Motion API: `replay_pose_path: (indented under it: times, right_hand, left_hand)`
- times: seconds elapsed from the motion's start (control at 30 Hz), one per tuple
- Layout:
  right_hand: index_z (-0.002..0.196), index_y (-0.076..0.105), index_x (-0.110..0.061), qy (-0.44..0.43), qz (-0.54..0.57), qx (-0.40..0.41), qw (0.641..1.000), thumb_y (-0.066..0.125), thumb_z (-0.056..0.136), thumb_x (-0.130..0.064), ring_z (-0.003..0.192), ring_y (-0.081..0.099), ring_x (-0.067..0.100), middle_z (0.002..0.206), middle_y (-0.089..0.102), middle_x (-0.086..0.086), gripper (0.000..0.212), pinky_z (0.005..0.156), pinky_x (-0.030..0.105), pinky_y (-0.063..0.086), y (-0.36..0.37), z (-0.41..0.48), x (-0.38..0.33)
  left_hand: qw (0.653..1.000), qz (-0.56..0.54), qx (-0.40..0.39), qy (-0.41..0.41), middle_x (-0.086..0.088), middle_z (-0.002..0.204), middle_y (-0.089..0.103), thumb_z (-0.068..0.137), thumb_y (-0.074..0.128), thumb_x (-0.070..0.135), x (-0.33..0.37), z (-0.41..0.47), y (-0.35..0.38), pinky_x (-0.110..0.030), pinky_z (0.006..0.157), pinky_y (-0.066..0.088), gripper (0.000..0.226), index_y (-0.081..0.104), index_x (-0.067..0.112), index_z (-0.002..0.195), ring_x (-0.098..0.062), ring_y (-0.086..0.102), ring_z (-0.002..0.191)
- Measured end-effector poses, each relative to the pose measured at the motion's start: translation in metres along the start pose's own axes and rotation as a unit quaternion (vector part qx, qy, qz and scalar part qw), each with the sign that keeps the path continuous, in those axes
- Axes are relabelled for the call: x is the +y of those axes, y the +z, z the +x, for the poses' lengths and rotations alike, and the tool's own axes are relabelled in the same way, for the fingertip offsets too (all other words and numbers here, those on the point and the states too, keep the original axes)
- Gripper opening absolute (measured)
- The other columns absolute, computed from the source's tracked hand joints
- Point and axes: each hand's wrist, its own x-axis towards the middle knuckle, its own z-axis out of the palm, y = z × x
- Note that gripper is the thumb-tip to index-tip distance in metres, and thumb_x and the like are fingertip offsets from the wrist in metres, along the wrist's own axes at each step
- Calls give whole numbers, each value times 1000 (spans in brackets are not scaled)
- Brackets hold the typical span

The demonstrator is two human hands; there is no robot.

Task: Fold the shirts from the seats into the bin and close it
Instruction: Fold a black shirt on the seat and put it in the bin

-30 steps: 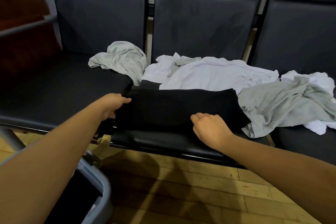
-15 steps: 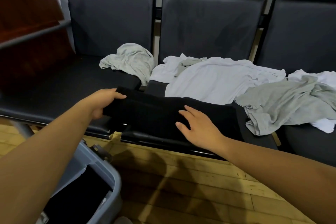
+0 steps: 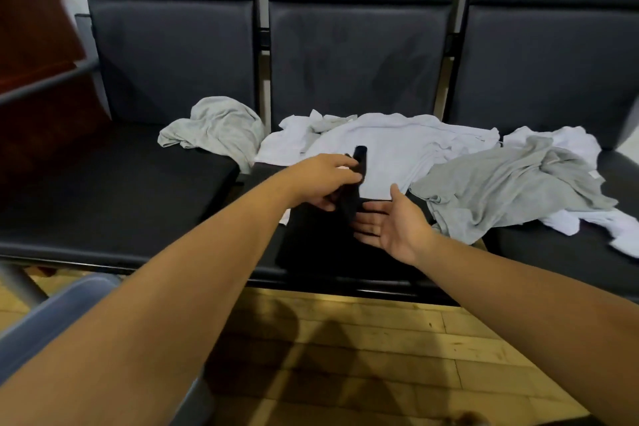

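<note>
A black shirt (image 3: pixel 318 242) lies partly folded on the front of the middle seat. My left hand (image 3: pixel 325 180) grips its left end and holds it lifted over the rest of the shirt, with a fold of black cloth sticking up past my fingers. My right hand (image 3: pixel 390 221) is palm up and spread, fingers touching the shirt's right side just under the lifted part. Behind lie a white shirt (image 3: pixel 397 149), a grey shirt (image 3: pixel 511 187) on the right and another grey shirt (image 3: pixel 218 128) on the left. The grey bin (image 3: pixel 58 315) shows at the lower left, mostly behind my left arm.
Three dark padded seats (image 3: pixel 114 190) stand in a row with metal posts between the backs. More white cloth (image 3: pixel 587 221) lies under the right grey shirt. A wooden floor (image 3: pixel 363 356) runs below the seats. A dark red wooden piece (image 3: pixel 34 55) stands at the left.
My left hand has carried the shirt's left end up and rightward over the middle. My right hand has turned palm up at the shirt's right side. The view has shifted left and up.
</note>
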Motion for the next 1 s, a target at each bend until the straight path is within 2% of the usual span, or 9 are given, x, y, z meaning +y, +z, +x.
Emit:
replay_pose_path:
  times: [0.13,0.27,0.4,0.53,0.6,0.7,0.8,0.87,1.0]
  right_hand:
    - [121,60,-2,32,-25,52,998,47,100,-53,100,70,31,113,70,17,57,67,38,60,-28,0,-3]
    - [118,63,-6,20,-188,96,977,77,86,-23,100,69,26,122,68,10,38,79,39,60,-34,6,5]
    - [106,62,-4,-65,-249,115,959,70,90,-15,104,67,34,118,67,19,21,86,50,58,-19,-2,-2]
    - [77,50,-10,-159,-196,163,954,58,86,-12,77,55,28,82,52,14,12,63,37,45,-20,-12,-23]
    - [83,51,-10,-141,-222,194,945,54,82,-13,80,54,25,84,52,11,4,65,34,41,-31,-11,-19]
    - [106,54,-4,-39,-285,200,937,53,88,-8,98,61,35,103,58,17,19,78,40,52,-52,-8,-6]
    - [84,49,-6,-42,-335,191,922,51,89,-3,77,55,29,83,50,14,5,64,36,53,-55,-10,-7]
    - [71,41,-9,-66,-404,205,889,53,87,-3,63,47,23,69,42,9,21,50,29,43,-51,-9,-9]
    - [64,39,-10,-73,-485,207,846,55,89,-13,65,50,28,65,43,9,30,54,31,40,-49,-3,-7]
  left_hand:
    - [998,-7,-54,-41,-10,101,76,101,53,46,-15,5,15,-33,82,61,37,57,19,125,-27,74,96]
    - [994,81,45,-50,-2,98,74,102,53,36,-55,3,9,-30,81,58,25,65,15,109,-20,71,95]
    - [978,130,142,-75,-1,98,66,100,54,35,-81,-1,7,-34,82,52,22,62,15,102,-18,64,90]
    - [976,104,156,-113,-9,88,61,99,56,34,-92,-2,8,-33,73,51,26,55,9,96,-17,57,75]
    - [978,75,145,-132,-12,85,58,100,56,34,-94,-3,13,-31,67,50,27,51,10,87,-22,56,76]
    - [979,76,125,-140,-8,77,55,100,56,35,-92,-1,21,-29,64,48,34,48,14,74,-20,56,71]
    - [979,101,116,-132,-8,71,52,98,58,35,-85,3,26,-29,59,46,35,49,12,74,-19,53,65]
    - [979,80,113,-149,-6,70,51,98,60,34,-82,4,29,-27,56,43,37,46,12,71,-17,53,64]
    - [977,-14,109,-185,-7,84,65,86,74,39,-85,6,31,-31,64,54,34,61,7,88,-19,64,75]
